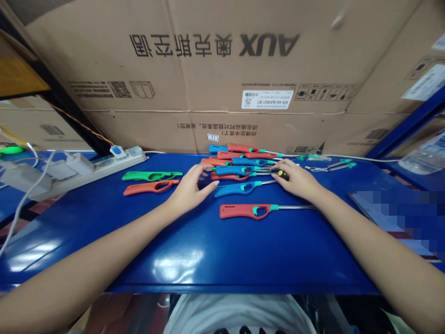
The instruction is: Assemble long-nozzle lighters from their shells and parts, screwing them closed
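Several gas lighters with red, orange and blue handles and metal tubes lie in a pile on the blue table. My left hand (191, 185) reaches the pile's left side, thumb and fingers apart. Its fingertips are at an orange lighter (217, 162), and its thumb is by a blue lighter (239, 188). My right hand (297, 178) is closed around a short black-and-yellow handle (283, 175), apparently a screwdriver, over the lighter tubes. Nearer me lies a red lighter (243, 211) with a green trigger. Green (148, 176) and orange (149, 187) handle parts lie left of my left hand.
A large cardboard box (194, 93) stands behind the pile. At left is a power strip (104, 167) with white plugs and cables. Small metal and green parts (330, 165) lie at the back right. A plastic bottle (424, 155) is at the far right.
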Available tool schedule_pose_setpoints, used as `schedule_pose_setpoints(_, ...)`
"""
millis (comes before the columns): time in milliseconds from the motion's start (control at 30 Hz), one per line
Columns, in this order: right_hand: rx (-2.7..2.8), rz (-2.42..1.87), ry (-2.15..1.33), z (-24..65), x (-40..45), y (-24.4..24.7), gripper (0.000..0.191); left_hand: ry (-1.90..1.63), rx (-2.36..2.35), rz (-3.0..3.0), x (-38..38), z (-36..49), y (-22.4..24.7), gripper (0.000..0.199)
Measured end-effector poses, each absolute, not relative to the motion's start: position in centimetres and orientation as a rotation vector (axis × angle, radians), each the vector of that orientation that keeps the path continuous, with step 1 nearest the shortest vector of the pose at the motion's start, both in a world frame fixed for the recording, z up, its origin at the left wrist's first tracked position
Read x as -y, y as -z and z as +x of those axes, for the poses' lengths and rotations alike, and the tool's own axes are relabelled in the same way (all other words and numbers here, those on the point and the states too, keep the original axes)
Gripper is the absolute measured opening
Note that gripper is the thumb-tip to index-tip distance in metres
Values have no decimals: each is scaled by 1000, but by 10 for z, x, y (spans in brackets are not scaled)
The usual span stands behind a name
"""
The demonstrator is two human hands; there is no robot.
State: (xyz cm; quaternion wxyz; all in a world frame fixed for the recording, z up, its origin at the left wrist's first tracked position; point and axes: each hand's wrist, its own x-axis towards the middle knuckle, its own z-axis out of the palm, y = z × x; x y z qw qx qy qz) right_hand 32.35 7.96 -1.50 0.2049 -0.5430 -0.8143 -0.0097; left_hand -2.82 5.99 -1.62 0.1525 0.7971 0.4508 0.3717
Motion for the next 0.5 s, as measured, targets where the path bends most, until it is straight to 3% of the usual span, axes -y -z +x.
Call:
schedule_pose_setpoints(133,2306,-1516,-14,323,-80,13,21,-1002,-1286,2193,-67,-28,26,46)
schedule_pose_setpoints(300,2320,-1606,18,317,-76,10,42,-980,-1255,2181,-68,-25,29,47)
schedule_pose_setpoints(500,2371,-1639,56,318,-75,7,18,-927,-1243,2222,-65,-23,27,50)
